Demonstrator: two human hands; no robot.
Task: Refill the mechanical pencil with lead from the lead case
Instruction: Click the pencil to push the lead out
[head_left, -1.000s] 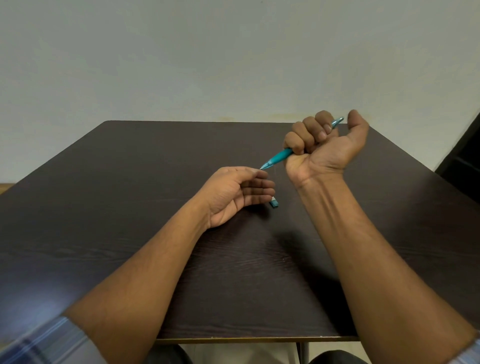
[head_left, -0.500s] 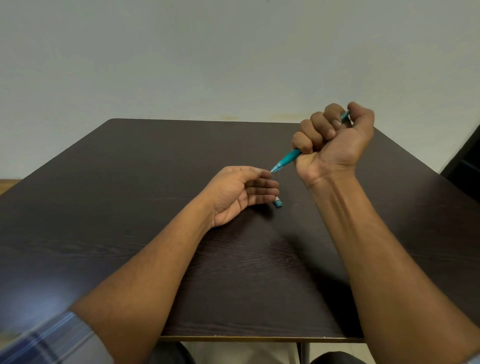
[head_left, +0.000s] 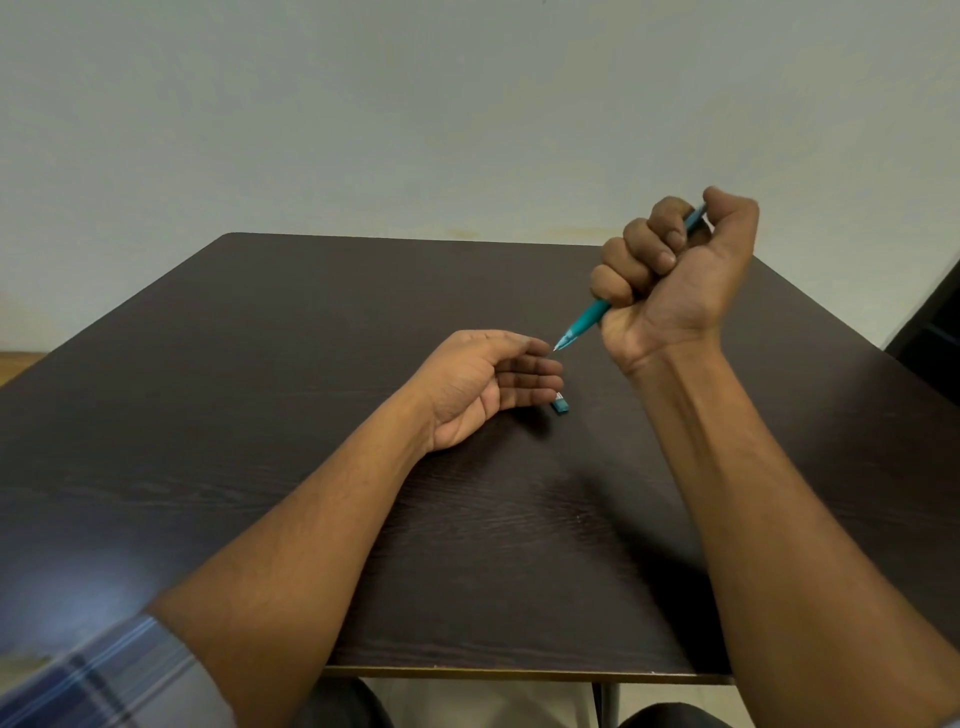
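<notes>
Head camera, as I watch: right hand (head_left: 670, 280) fisted round the teal mechanical pencil (head_left: 584, 325), its tip just beside the left hand (head_left: 483, 384), whose fingers lie relaxed on the table (head_left: 260, 364).

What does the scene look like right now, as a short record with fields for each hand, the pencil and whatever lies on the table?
left hand: resting on the table, fingers relaxed, nothing visibly held
right hand: raised, fist around the mechanical pencil, thumb at its top end
mechanical pencil: teal, tip slanting down toward the left fingertips
small teal piece: on the table beside the left fingertips; too small to identify
</notes>
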